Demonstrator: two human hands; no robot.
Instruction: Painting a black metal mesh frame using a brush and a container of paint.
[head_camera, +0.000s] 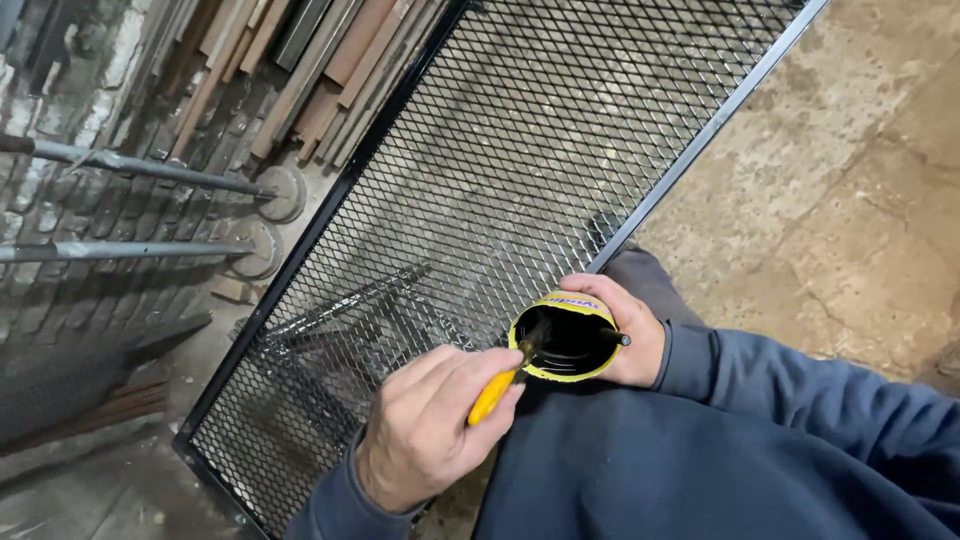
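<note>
Brush dipped in the paint can, over the black mesh panel.

I see my left hand (425, 425) closed round a yellow-handled brush (495, 392), its tip inside the open can (567, 338) — a small yellow-sided can, black within. My right hand (625, 325) is wrapped about the can's right side, fingers curled over the far rim, holding it tilted toward the brush near the middle of the scene. Both hands sit at the near right edge of the mesh panel (480, 180), which runs in a black frame from near left to far right. At far left, metal bars (130, 165) with round ends stand out from a brick wall; concrete floor (840, 200) lies to the right.
</note>
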